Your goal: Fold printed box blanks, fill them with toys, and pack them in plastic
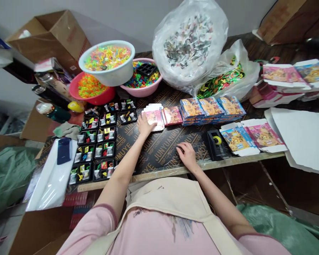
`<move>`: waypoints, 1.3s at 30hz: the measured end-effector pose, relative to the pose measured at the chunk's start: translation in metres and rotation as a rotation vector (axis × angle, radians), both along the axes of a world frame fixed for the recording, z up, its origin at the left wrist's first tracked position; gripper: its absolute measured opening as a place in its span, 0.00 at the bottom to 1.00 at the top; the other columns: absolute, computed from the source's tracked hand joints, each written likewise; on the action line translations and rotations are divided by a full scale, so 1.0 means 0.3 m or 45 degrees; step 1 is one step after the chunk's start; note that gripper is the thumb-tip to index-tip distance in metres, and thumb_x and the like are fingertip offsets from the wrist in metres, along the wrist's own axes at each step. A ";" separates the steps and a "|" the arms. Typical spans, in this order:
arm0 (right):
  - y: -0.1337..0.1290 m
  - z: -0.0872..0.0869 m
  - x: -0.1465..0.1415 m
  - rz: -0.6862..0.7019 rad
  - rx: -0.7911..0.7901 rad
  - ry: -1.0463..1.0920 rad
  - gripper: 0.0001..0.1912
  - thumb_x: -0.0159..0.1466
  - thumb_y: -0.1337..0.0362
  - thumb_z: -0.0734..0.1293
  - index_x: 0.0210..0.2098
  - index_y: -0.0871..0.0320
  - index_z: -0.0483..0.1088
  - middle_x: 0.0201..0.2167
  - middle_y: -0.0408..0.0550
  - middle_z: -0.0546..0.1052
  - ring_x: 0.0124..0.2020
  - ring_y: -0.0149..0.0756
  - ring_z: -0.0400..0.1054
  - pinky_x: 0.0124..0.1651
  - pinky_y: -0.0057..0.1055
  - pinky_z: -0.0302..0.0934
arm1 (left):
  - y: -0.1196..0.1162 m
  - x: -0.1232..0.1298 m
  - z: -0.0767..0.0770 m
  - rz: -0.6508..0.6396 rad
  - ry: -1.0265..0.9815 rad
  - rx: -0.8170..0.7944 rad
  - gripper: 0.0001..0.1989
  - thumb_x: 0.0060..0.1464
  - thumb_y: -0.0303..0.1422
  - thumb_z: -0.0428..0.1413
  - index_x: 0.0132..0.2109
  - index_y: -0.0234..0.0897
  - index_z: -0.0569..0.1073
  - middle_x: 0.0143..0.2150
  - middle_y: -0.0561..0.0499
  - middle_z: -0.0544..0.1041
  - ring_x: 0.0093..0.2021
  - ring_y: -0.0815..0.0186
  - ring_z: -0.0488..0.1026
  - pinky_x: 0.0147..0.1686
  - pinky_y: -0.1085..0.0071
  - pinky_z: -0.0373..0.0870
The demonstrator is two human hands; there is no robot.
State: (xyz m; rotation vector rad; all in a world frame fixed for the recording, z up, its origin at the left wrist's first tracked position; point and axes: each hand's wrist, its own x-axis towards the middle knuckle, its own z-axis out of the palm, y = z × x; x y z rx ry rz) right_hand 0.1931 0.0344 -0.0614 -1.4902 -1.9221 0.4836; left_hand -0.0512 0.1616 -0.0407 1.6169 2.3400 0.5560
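Note:
My left hand (pixel 145 126) is at the left edge of a flat pink printed carton (pixel 155 118) with white flaps, the thumb on its face and the fingers along its side. Just right of that carton is a stack of pink boxes (pixel 172 115). My right hand (pixel 186 156) rests on the black printed tabletop (pixel 159 156) near the front edge, fingers loosely apart and holding nothing. A black tape dispenser (pixel 214 145) with yellow tape stands to its right.
Black trays of small toys (pixel 105 134) fill the left side. Behind are a white basin (pixel 107 76), a pink basin (pixel 143 90), a red basin (pixel 95 99) and a big plastic bag (pixel 188 46). Blue boxes (pixel 212 109) are stacked at right, near flat cartons (pixel 252 138).

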 end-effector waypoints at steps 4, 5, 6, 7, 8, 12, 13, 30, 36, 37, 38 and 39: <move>0.195 0.064 -0.152 0.280 0.065 -0.163 0.21 0.70 0.57 0.59 0.56 0.57 0.74 0.60 0.58 0.73 0.57 0.50 0.67 0.60 0.49 0.62 | -0.013 -0.022 0.042 0.036 -0.018 -0.171 0.53 0.45 0.43 0.68 0.71 0.37 0.51 0.60 0.31 0.68 0.64 0.42 0.65 0.60 0.51 0.62; 0.246 0.079 -0.196 0.329 0.019 -0.171 0.22 0.71 0.58 0.58 0.59 0.58 0.71 0.61 0.58 0.73 0.58 0.50 0.67 0.60 0.48 0.62 | -0.015 -0.025 0.050 0.041 -0.036 -0.157 0.52 0.44 0.41 0.68 0.71 0.38 0.52 0.60 0.32 0.68 0.63 0.43 0.65 0.60 0.52 0.63; 0.293 0.090 -0.238 0.360 -0.041 -0.154 0.24 0.71 0.58 0.57 0.62 0.58 0.67 0.62 0.57 0.72 0.59 0.49 0.67 0.61 0.46 0.62 | -0.016 -0.029 0.056 0.048 -0.071 -0.118 0.52 0.43 0.39 0.69 0.71 0.38 0.53 0.60 0.33 0.69 0.62 0.43 0.66 0.59 0.53 0.64; 0.335 0.097 -0.276 0.371 -0.109 -0.126 0.25 0.72 0.58 0.57 0.64 0.58 0.65 0.62 0.57 0.71 0.59 0.48 0.68 0.60 0.45 0.63 | -0.018 -0.036 0.061 0.063 -0.130 -0.054 0.51 0.42 0.36 0.68 0.70 0.38 0.54 0.59 0.34 0.69 0.62 0.44 0.68 0.59 0.55 0.64; 0.371 0.099 -0.308 0.365 -0.182 -0.090 0.26 0.72 0.58 0.57 0.66 0.58 0.62 0.62 0.57 0.72 0.59 0.48 0.69 0.59 0.44 0.64 | -0.021 -0.046 0.065 0.088 -0.220 0.029 0.50 0.41 0.32 0.68 0.70 0.37 0.55 0.57 0.36 0.71 0.60 0.46 0.70 0.58 0.56 0.65; 0.443 0.079 -0.367 0.223 -0.440 0.050 0.28 0.69 0.57 0.61 0.66 0.59 0.61 0.53 0.59 0.78 0.51 0.53 0.75 0.54 0.47 0.66 | -0.065 -0.104 0.077 0.216 -0.836 0.305 0.38 0.38 0.23 0.61 0.60 0.33 0.69 0.39 0.48 0.78 0.41 0.57 0.77 0.47 0.62 0.72; 0.443 0.073 -0.368 0.198 -0.453 0.094 0.28 0.68 0.58 0.62 0.66 0.60 0.62 0.52 0.60 0.78 0.50 0.53 0.75 0.54 0.48 0.66 | -0.089 -0.117 0.080 0.213 -0.992 0.327 0.32 0.37 0.24 0.60 0.55 0.33 0.73 0.35 0.50 0.78 0.36 0.60 0.76 0.43 0.64 0.73; 0.183 0.286 -0.231 0.573 -0.465 0.580 0.20 0.54 0.49 0.73 0.28 0.54 0.62 0.22 0.36 0.64 0.24 0.29 0.55 0.30 0.28 0.53 | -0.512 0.034 0.087 -0.549 -1.925 -0.128 0.38 0.41 0.43 0.63 0.60 0.37 0.70 0.54 0.40 0.78 0.52 0.50 0.77 0.50 0.56 0.73; 0.144 0.242 -0.167 0.466 -0.502 1.059 0.37 0.40 0.43 0.80 0.44 0.53 0.71 0.44 0.48 0.76 0.33 0.32 0.69 0.35 0.28 0.64 | -0.523 0.044 0.140 -0.350 -2.058 -0.208 0.32 0.33 0.33 0.68 0.51 0.36 0.76 0.46 0.44 0.82 0.46 0.53 0.79 0.51 0.59 0.73; 0.135 0.229 -0.161 0.470 -0.559 1.101 0.37 0.40 0.43 0.79 0.45 0.53 0.72 0.45 0.49 0.77 0.34 0.33 0.71 0.36 0.30 0.66 | -0.521 0.044 0.146 -0.343 -2.077 -0.225 0.30 0.33 0.34 0.68 0.49 0.35 0.77 0.44 0.44 0.82 0.45 0.53 0.79 0.50 0.58 0.73; 0.124 0.215 -0.156 0.481 -0.633 1.115 0.35 0.41 0.43 0.79 0.43 0.54 0.74 0.43 0.49 0.78 0.34 0.35 0.72 0.38 0.32 0.68 | -0.518 0.043 0.149 -0.338 -2.073 -0.241 0.28 0.33 0.35 0.68 0.46 0.35 0.78 0.42 0.45 0.83 0.43 0.54 0.80 0.48 0.59 0.74; 0.110 0.200 -0.152 0.482 -0.702 1.111 0.30 0.43 0.43 0.79 0.39 0.56 0.76 0.38 0.48 0.80 0.33 0.36 0.72 0.38 0.34 0.69 | -0.515 0.044 0.147 -0.332 -2.034 -0.252 0.25 0.33 0.36 0.68 0.44 0.35 0.79 0.39 0.46 0.83 0.41 0.55 0.80 0.46 0.59 0.74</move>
